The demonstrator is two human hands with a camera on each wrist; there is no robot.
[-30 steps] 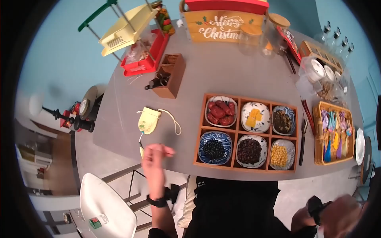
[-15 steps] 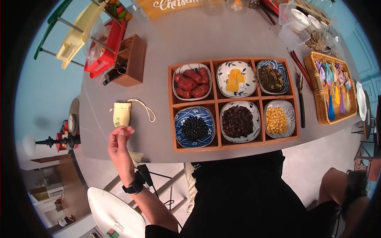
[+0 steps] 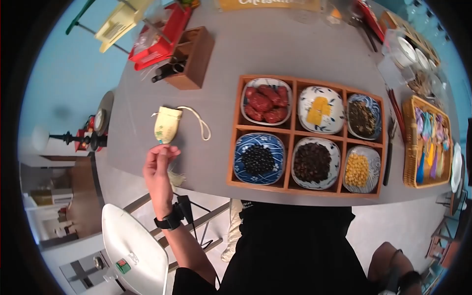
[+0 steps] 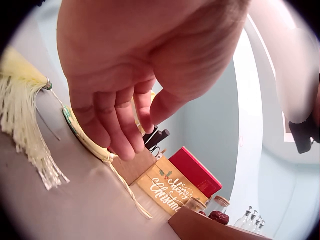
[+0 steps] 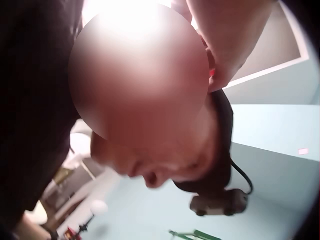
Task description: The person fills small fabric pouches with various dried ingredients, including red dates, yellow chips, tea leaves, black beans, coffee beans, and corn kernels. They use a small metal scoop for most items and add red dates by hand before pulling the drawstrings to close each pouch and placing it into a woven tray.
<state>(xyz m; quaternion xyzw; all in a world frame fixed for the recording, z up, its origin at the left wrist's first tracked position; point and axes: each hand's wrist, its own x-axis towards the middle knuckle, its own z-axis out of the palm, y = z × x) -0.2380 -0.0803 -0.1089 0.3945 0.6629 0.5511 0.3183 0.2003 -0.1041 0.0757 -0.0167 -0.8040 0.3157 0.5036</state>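
A small pale-yellow drawstring pouch [image 3: 168,123] lies on the grey table, its cord loop [image 3: 202,125] spread to the right. My left hand [image 3: 160,169] hovers at the pouch's lower end with loosely curled fingers. In the left wrist view the pouch passes behind those fingers [image 4: 125,130], and its pale tassel [image 4: 25,85] hangs apart from them at the left. My right arm [image 3: 386,258] is bent at the lower right. Part of my right hand [image 5: 235,40] shows beside a person's head in the right wrist view; its fingers are hidden.
A divided wooden tray [image 3: 290,132] holds several patterned dishes of foods. Right of it stand a dark-handled tool [image 3: 388,157] and a wicker basket [image 3: 410,162] of tassels. A wooden caddy [image 3: 199,59] and red tray [image 3: 162,44] sit at the back left.
My left hand has moved up from below the tassel to the pouch's lower end. The pouch stays on the table. My right arm has shifted at the lower right, and the head view has swung.
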